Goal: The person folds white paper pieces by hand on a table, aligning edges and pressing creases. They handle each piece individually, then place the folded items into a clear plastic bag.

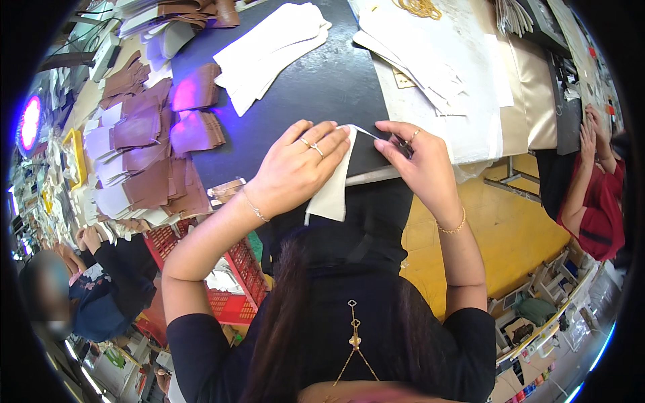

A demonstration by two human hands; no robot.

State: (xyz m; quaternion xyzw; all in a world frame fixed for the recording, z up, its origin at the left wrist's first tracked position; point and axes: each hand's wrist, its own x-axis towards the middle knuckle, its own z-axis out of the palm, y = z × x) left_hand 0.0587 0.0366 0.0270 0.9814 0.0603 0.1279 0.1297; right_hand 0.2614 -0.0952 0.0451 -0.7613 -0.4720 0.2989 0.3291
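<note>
A cream, flat cut piece [329, 200] lies at the near edge of the dark table mat, its lower end hanging over the edge. My left hand [301, 156] rests flat on it, fingers stretched out and side by side; the thumb is hidden. From the piece's far end a thin white strip [363, 131] runs to my right hand [420, 158], whose thumb and fingers are closed on it. A small dark thing shows in that palm, too shaded to make out. Stacked white cut pieces [272, 50] lie beyond my left hand, and more white pieces [410, 64] lie beyond my right.
Piles of brown pieces [144, 138] cover the left side, beside smaller brown stacks [196, 132]. Yellow rubber bands [418, 8] lie at the far edge. A red plastic crate [245, 275] stands below left. Other people work at the left and at the right [591, 201].
</note>
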